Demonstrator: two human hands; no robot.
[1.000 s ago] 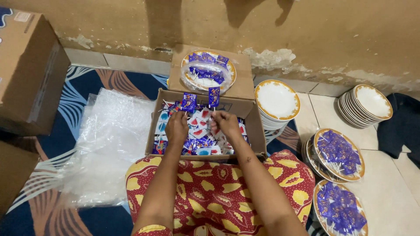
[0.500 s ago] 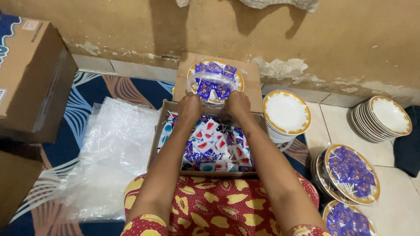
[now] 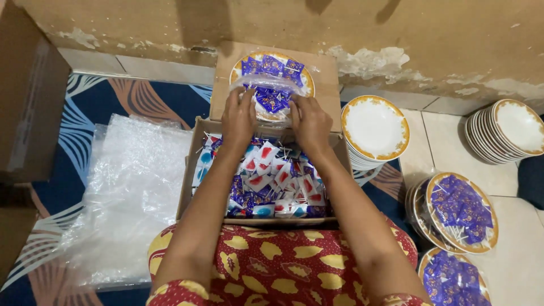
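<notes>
Both my hands reach over an open cardboard box (image 3: 187,181) full of wrapped lollipops (image 3: 272,181) in blue, red and white wrappers. My left hand (image 3: 238,116) and my right hand (image 3: 310,122) rest on the near edge of a white plate with an orange rim (image 3: 238,65) that lies on a cardboard flap against the wall. Blue-wrapped sweets (image 3: 272,82) are piled on that plate, and my fingers touch the nearest ones. Whether either hand grips a sweet is hidden by the fingers.
A stack of plain plates (image 3: 377,127) stands right of the box, another stack (image 3: 510,130) at the far right. Two plates filled with blue sweets (image 3: 462,209) lie on the tiled floor at the right. Bubble wrap (image 3: 124,192) covers the patterned mat at left, beside a large carton (image 3: 28,96).
My hands rose out of the lollipop box with blue sweets and moved forward onto the plate by the wall. The camera has tilted nearer to the box.
</notes>
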